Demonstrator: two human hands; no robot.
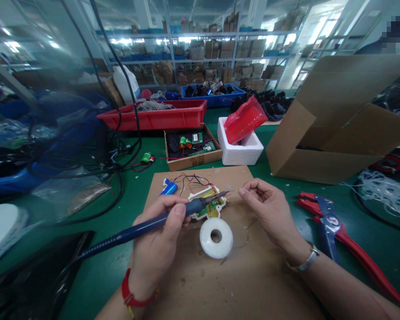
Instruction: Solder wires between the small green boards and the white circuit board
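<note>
- Left of the left-hand grip, a crumpled, shiny black plastic bag [36,275] lies on the smooth green table [110,249].
- The left hand [158,240] is closed around a slim, dark-blue soldering iron [195,206], thumb and fingers pressed on its handle; the iron's long axis slants from lower left to upper right, metal tip towards the right hand.
- Just beyond that grip lies a glossy blue cylinder [169,188].
- Beneath the iron's front end, just right of the grip, sits a green circuit board in a white-edged frame [216,206]; whether the tip touches it, I cannot tell.
- Nearer the person, right of the grip, a flat white ring [206,240] rests on brown cardboard [246,275].
- The right hand [270,211] pinches a thin strand [235,191], thumb against forefinger, strand pointing left.
</note>
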